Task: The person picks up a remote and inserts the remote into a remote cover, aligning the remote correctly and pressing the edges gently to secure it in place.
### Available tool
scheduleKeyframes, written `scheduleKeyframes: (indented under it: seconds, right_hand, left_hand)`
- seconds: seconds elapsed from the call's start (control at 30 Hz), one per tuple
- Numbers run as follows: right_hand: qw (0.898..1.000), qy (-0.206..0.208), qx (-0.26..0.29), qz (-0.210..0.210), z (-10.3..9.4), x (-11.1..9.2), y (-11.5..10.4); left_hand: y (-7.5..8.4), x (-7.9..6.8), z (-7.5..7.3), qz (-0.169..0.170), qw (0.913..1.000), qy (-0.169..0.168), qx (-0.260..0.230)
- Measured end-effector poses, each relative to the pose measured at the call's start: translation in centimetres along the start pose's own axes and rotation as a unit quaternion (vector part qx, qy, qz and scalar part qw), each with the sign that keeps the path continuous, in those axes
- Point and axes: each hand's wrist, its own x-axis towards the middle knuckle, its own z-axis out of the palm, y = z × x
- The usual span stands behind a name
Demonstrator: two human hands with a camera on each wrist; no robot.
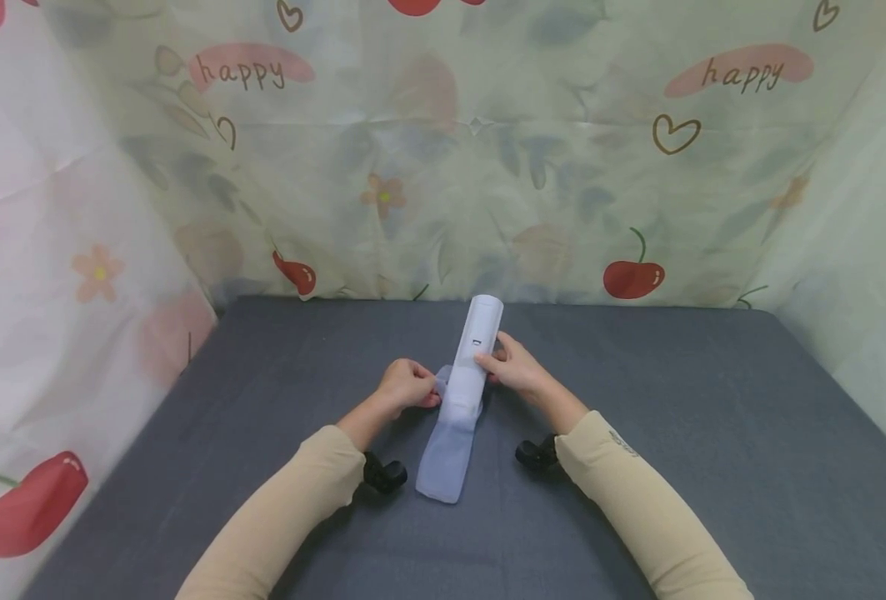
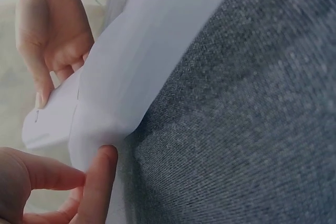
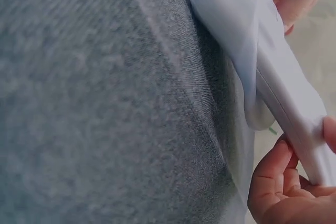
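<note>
A long white device (image 1: pixel 480 329) with rounded ends and a small dark mark stands tilted over the table, its lower part inside a translucent bluish-white pouch (image 1: pixel 446 467). My right hand (image 1: pixel 516 367) grips the device's side, thumb on the front and fingers behind, as the right wrist view also shows at the device's end (image 3: pixel 310 150). On the other side, my left hand (image 1: pixel 407 385) pinches the edge of the pouch's mouth between thumb and fingers. In the left wrist view the pouch (image 2: pixel 121 77) drapes past those fingertips. Its bottom end hangs flat toward me.
A dark grey cloth covers the table (image 1: pixel 675 400). Patterned curtains (image 1: pixel 488 167) stand behind and at both sides. Black wrist-worn cameras (image 1: pixel 386 473) sit below each sleeve cuff, close to the pouch.
</note>
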Motion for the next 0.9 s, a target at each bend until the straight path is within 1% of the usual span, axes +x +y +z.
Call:
scheduleKeyframes:
  seconds: [0.1,0.2,0.27,0.33,0.5,0.57,0.63,0.7,0.8,0.9]
  right_hand:
    - [1.0,0.009,0.001,-0.004,0.0,-0.2,0.0]
    - [1.0,0.018,0.017,-0.01,-0.1,-0.6,-0.2]
    - [0.999,0.024,0.025,-0.022,-0.4,-0.8,-0.5]
    - [0.999,0.032,0.03,-0.032,-0.7,-1.1,-0.9]
    - [0.996,0.046,0.022,-0.068,-1.7,-1.8,-2.0]
    - [0.995,0.049,0.018,-0.082,-2.1,-2.2,-2.4]
    - [0.994,0.049,0.011,-0.095,-2.4,-2.4,-2.8]
    - [0.994,0.044,0.003,-0.104,-2.7,-2.7,-3.1]
    - [0.992,0.028,-0.007,-0.119,-3.0,-3.1,-3.5]
    - [0.992,0.009,-0.013,-0.127,-3.3,-3.6,-3.9]
  left_hand:
    - [-0.1,0.1,0.0,0.007,0.9999,-0.009,-0.011]
    - [-0.1,0.0,0.0,0.02,0.9993,-0.018,-0.025]
    - [0.0,-0.1,0.0,0.025,0.9986,-0.027,-0.037]
    - [0.2,-0.3,-0.1,0.028,0.9974,-0.041,-0.053]
    - [0.7,-1.1,0.0,0.034,0.9917,-0.084,-0.092]
    - [1.0,-1.4,0.2,0.042,0.9897,-0.09,-0.103]
    - [1.1,-1.8,0.4,0.052,0.9886,-0.087,-0.111]
    - [1.3,-2.1,0.7,0.066,0.9883,-0.075,-0.115]
    - [1.6,-2.7,1.0,0.08,0.9886,-0.053,-0.116]
    - [1.9,-3.1,1.2,0.093,0.9875,-0.039,-0.121]
